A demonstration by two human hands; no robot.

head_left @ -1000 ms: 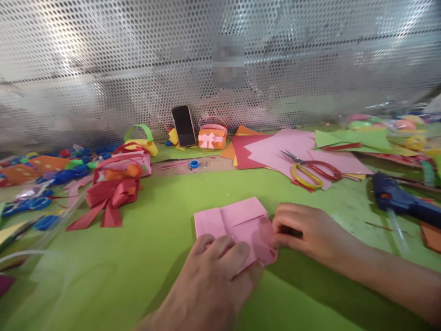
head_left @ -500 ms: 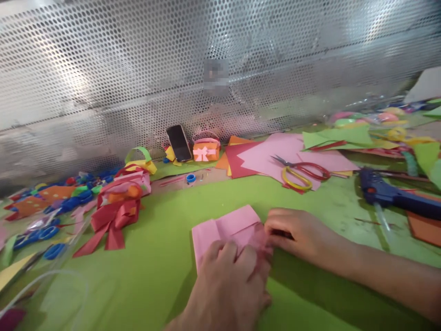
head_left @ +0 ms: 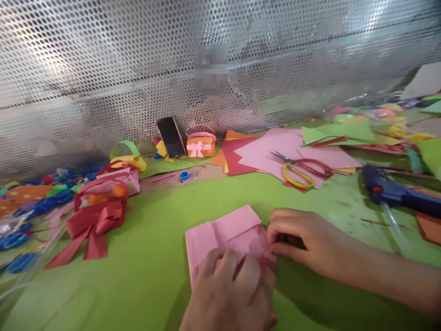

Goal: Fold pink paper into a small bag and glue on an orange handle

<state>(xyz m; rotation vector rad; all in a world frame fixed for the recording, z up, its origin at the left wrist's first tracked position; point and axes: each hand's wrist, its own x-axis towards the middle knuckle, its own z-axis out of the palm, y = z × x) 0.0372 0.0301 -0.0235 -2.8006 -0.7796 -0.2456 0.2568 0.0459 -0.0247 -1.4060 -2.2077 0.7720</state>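
Note:
A folded pink paper (head_left: 223,232) lies on the green sheet (head_left: 138,257) in front of me. My left hand (head_left: 230,294) rests on its near edge, fingers bent and pressed down on the paper. My right hand (head_left: 303,239) pinches the paper's right corner between thumb and fingers, where the paper looks crumpled. The near part of the paper is hidden under my left hand.
Red and yellow scissors (head_left: 303,170) lie on loose pink and red sheets (head_left: 262,154) behind. A blue glue gun (head_left: 392,193) is at the right. A red ribbon bow (head_left: 93,220) and paper baskets sit left. A phone (head_left: 170,137) leans on the perforated metal wall.
My left hand has slid forward and right over the paper's near edge, closer to my right hand. The view has shifted a little to the right.

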